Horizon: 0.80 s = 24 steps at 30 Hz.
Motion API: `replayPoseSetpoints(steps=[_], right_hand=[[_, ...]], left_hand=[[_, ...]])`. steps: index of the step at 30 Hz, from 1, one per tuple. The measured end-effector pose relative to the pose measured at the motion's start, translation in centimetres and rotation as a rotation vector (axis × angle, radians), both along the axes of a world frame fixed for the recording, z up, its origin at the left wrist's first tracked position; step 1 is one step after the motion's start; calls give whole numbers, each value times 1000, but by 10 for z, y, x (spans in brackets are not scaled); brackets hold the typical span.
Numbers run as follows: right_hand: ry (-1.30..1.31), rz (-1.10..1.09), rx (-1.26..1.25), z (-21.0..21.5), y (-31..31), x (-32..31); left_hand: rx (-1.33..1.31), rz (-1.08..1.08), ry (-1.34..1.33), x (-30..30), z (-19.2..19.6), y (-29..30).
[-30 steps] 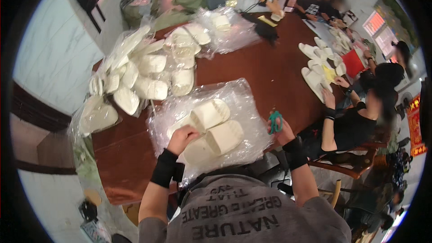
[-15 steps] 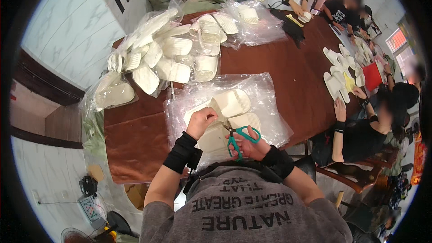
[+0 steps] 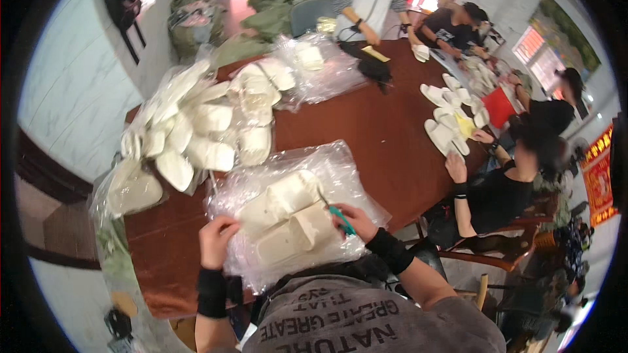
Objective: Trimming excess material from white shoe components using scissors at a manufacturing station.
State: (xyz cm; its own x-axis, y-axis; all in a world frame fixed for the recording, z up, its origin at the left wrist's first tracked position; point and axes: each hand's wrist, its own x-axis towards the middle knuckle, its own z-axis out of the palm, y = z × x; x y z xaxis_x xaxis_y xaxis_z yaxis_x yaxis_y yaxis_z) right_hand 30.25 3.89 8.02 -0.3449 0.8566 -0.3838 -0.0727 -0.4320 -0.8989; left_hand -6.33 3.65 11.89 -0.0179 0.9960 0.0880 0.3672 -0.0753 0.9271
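At the table's (image 3: 366, 137) near edge, the left hand (image 3: 218, 240) pinches the clear plastic bag (image 3: 288, 212) of cream slippers, while the right hand (image 3: 356, 221) grips green-handled scissors (image 3: 340, 217) against the bag. Beyond, toward the far left corner, more bagged slippers (image 3: 196, 124) lie heaped.
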Motion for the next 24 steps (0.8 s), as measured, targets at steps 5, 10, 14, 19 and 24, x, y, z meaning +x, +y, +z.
replayPoseSetpoints(steps=[5,10,14,19,24], right_hand=[[-770,-391,473,-32,41,83],[-1184,-435,754,-53,76,93],[-1698,329,102,-59,102,76],[-1659,240,431,-56,102,94],[-1477,175,556,-56,97,92]], left_hand=[[200,435,-152,-92,49,-67],[421,897,-256,-209,21,-170],[401,1351,-85,-238,-5,-230],[435,1537,-297,-276,-90,-259],[321,1756,-343,-283,-121,-288]])
